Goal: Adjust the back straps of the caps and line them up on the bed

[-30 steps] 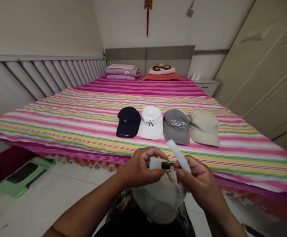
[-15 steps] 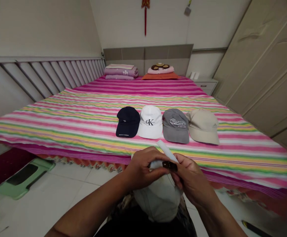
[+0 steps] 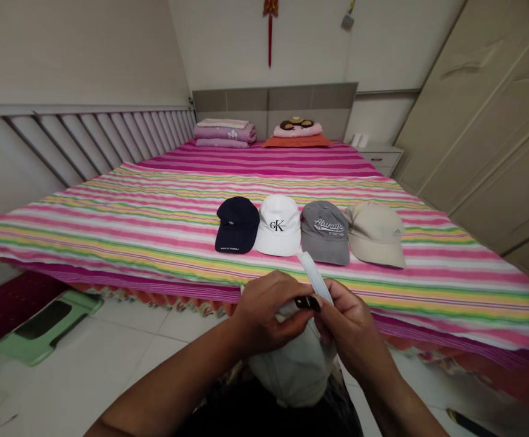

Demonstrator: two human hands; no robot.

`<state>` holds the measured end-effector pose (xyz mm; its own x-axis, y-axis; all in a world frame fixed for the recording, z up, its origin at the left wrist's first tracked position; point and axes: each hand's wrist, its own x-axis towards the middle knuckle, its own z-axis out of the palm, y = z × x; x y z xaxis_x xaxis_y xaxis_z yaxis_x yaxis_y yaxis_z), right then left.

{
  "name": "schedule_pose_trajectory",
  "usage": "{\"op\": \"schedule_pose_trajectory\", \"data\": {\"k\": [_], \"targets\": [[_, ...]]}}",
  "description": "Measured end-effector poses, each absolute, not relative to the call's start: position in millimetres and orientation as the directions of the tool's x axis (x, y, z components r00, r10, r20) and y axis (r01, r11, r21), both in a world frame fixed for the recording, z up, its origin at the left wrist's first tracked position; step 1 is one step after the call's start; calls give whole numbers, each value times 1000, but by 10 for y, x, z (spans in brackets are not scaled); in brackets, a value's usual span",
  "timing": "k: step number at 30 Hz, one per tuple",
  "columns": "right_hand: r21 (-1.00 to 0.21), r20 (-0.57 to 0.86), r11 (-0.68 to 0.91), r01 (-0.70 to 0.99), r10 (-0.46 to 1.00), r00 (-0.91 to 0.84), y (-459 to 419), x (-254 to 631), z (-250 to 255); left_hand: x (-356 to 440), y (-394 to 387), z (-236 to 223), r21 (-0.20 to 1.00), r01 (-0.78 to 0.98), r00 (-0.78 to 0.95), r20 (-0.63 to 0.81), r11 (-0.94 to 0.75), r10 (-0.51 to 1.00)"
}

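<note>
A pale grey-green cap (image 3: 292, 373) hangs in front of me, over my lap, with its back strap (image 3: 312, 274) sticking up toward the bed. Between my hands is a small dark buckle (image 3: 307, 302) on that strap. My left hand (image 3: 269, 312) pinches the buckle's left side with thumb and fingers. My right hand (image 3: 349, 318) closes on the strap and the buckle's right end. Just beyond lie four-brand caps in a row: navy (image 3: 237, 224), white (image 3: 278, 224), grey (image 3: 324, 232) and beige (image 3: 376, 235), brims toward me.
The bed's striped sheet (image 3: 110, 224) spreads ahead. Folded purple bedding (image 3: 225, 133) and a pink pillow (image 3: 297, 130) sit by the headboard. Railings (image 3: 123, 139) run along the left. A green stool (image 3: 48, 340) stands on the floor at left; a wardrobe (image 3: 487, 133) rises at right.
The buckle has shifted slightly left and tilted in my fingers. The strap's free end reaches a little higher and further right. The caps on the bed lie as before.
</note>
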<state>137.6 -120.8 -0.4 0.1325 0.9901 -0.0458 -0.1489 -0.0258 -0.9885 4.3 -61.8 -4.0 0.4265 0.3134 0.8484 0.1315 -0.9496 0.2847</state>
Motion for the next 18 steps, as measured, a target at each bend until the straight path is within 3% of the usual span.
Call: {"op": "schedule_pose_trajectory", "data": {"k": [7,9,11,14,16,18], "targets": [[-986,-5,18,-168,990,139,-1211,1336,49,-6,-599,-68,199,185,521,810,-962,268],[-983,7,30,-184,992,127,-1211,1339,41,-26,-607,-48,274,176,512,795,-946,326],[-974,13,39,-224,993,115,-1211,1362,18,-56,-619,-16,495,145,453,736,-857,502],[-952,4,36,-304,995,105,-1215,1431,-9,-114,-622,37,913,-53,417,389,-405,822],[-929,-13,5,-371,999,44,-1226,1482,2,-147,-608,78,968,-249,477,140,-19,868],[-897,-22,-50,-439,997,-68,-1244,1520,40,-169,-590,130,898,-389,533,38,205,845]]}}
